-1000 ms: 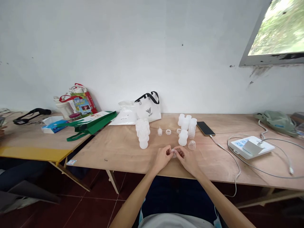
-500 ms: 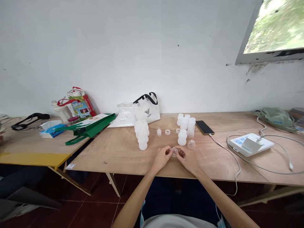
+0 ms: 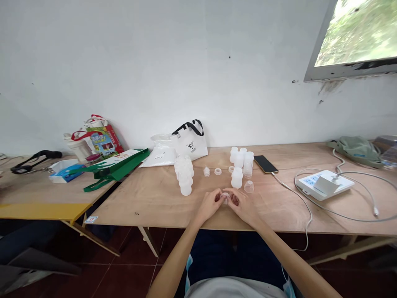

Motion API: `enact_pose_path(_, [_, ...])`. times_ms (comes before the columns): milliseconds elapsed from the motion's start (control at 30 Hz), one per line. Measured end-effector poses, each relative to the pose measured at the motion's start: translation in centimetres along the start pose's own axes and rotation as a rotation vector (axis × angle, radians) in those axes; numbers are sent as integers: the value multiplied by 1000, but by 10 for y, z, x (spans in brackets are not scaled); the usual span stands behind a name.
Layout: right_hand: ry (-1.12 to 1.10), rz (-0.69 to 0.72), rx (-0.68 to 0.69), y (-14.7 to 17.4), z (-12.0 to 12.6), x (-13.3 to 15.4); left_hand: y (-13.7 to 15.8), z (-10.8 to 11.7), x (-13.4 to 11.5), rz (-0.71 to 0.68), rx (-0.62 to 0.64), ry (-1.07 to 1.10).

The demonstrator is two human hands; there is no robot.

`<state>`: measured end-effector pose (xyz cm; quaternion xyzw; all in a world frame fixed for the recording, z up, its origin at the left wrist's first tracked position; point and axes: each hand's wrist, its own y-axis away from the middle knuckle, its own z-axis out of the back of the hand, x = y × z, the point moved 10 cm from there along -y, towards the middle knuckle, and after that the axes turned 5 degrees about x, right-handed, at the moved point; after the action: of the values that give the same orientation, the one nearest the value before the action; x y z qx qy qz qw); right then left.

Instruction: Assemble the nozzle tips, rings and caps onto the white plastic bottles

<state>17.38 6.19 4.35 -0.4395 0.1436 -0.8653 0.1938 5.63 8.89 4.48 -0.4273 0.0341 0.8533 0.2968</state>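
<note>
Near the front edge of the table, my left hand (image 3: 211, 203) and my right hand (image 3: 241, 203) meet around a small clear round bottle part (image 3: 226, 198). Fingers of both hands are closed on it, and they partly hide it. Just right of my right hand stands a clear domed cap (image 3: 248, 187). Behind my hands are a bottle nipple in a ring (image 3: 206, 171) and a loose clear ring (image 3: 218, 171). A second ring (image 3: 231, 169) lies by a group of white translucent bottles (image 3: 237, 178). Left of my hands stand several frosted domed caps (image 3: 185, 182) in rows.
A black phone (image 3: 266, 164) on a cable and a white power strip (image 3: 324, 185) are to the right. At the back sit a white bag (image 3: 190, 145) and a plastic package (image 3: 159, 154). A green bag (image 3: 116, 165) lies left, beside a tissue pack (image 3: 66, 170).
The view has shifted slightly. My fingers have drawn closer over the clear part, so less of it shows. The other items on the table stay where they were.
</note>
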Motion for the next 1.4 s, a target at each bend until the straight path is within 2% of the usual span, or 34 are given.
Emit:
enact_pose_path(100, [11,-29,-7,2,1,-2,-2,-8,6,23,-20,-49])
enact_pose_path(267, [48,5,4,3,1,3,-2,-14,15,59,-63,-114])
enact_pose_path(467, [-41,-58,-52,2,5,-13,0,-5,0,15,-10,-51])
enact_pose_path(600, [-117,-60,-43,1,3,-14,0,3,2,52,-73,-28])
enact_pose_path(800, [-162,-91,-38,1,3,-18,0,2,4,73,-131,-40])
enact_pose_path(1133, [13,-24,18,1,-1,-9,1,-2,-9,12,-2,-4])
enact_pose_path(1300, [-13,-27,8,0,0,-7,1,1,-7,23,-73,10])
enact_pose_path(1400, [-2,26,8,1,2,1,1,-3,-6,33,-19,8])
